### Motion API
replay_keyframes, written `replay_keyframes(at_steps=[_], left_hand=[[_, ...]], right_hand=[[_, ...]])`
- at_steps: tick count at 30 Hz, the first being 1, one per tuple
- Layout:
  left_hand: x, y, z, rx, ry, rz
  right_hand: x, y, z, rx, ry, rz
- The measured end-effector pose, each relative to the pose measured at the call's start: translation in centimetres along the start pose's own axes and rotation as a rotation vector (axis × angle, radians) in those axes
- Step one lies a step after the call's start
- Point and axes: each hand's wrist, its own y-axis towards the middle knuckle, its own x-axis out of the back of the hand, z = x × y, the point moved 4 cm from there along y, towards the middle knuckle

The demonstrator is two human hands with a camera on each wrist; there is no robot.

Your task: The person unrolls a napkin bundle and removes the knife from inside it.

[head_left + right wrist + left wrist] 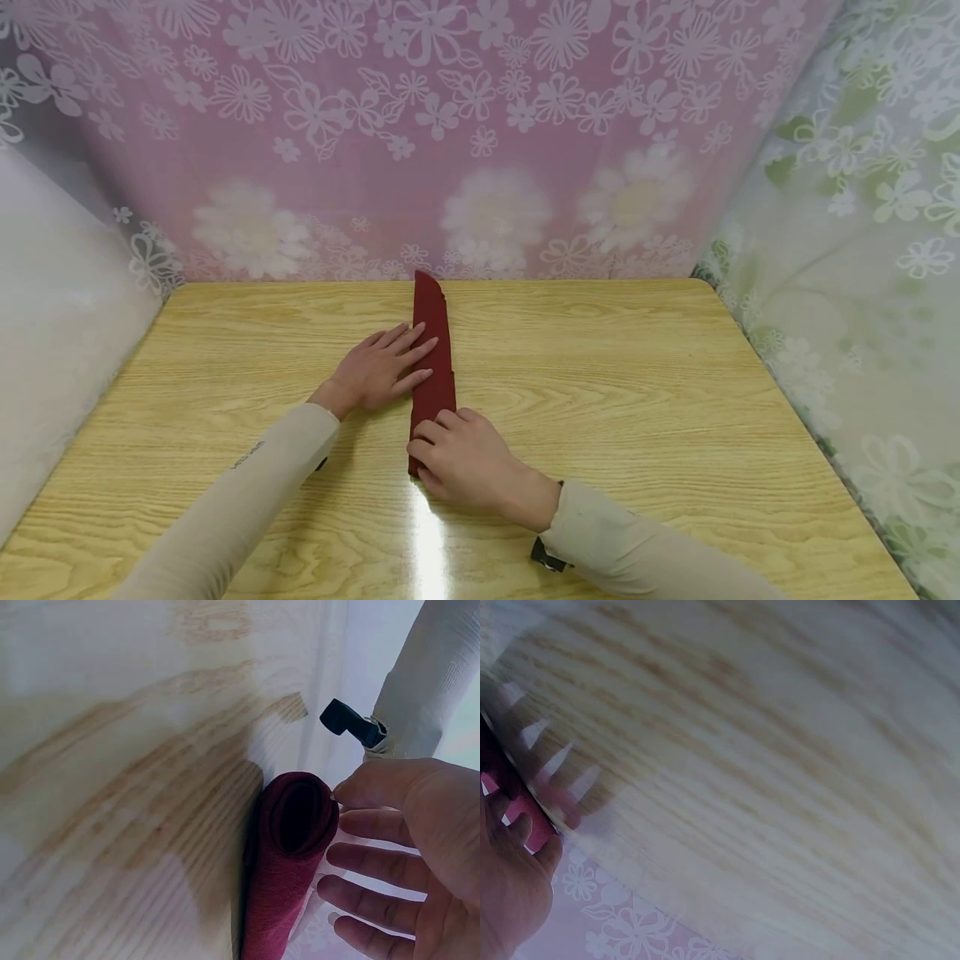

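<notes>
A dark red cloth (pixel 433 392), rolled into a long narrow tube, lies on the wooden table, running from the back edge towards the front. Across its middle rests my left hand (pixel 384 367), fingers spread and straight. In the left wrist view that hand (pixel 514 900) sits at the lower left edge, beside a strip of red cloth (pixel 529 821). My right hand (pixel 468 458) lies over the near end. The right wrist view shows the roll's hollow, layered end (pixel 300 814), with the right thumb and extended fingers (pixel 375 866) along its upper side, not wrapped round it.
The wooden table (pixel 637 400) extends on both sides of the roll. A pink flowered curtain (pixel 360 167) hangs behind it, and a pale leafy one (pixel 862 250) at the right. Dark wrist devices show at both cuffs, one (pixel 549 554) below the right sleeve.
</notes>
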Motion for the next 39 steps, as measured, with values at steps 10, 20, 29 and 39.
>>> replay_keyframes(at_steps=[10, 20, 29, 39], left_hand=[[0.0, 0.1, -0.1, 0.015, -0.017, 0.029], [-0.1, 0.0, -0.1, 0.017, -0.025, 0.023], [-0.4, 0.1, 0.0, 0.017, -0.015, 0.039], [-0.5, 0.1, 0.1, 0.003, -0.022, 0.014]], right_hand=[[-0.2, -0.4, 0.0, -0.011, -0.003, -0.017], [-0.6, -0.3, 0.1, -0.049, 0.002, -0.018], [-1.0, -0.5, 0.4, -0.118, 0.034, -0.048], [-1.2, -0.6, 1.0, -0.169, 0.027, -0.045]])
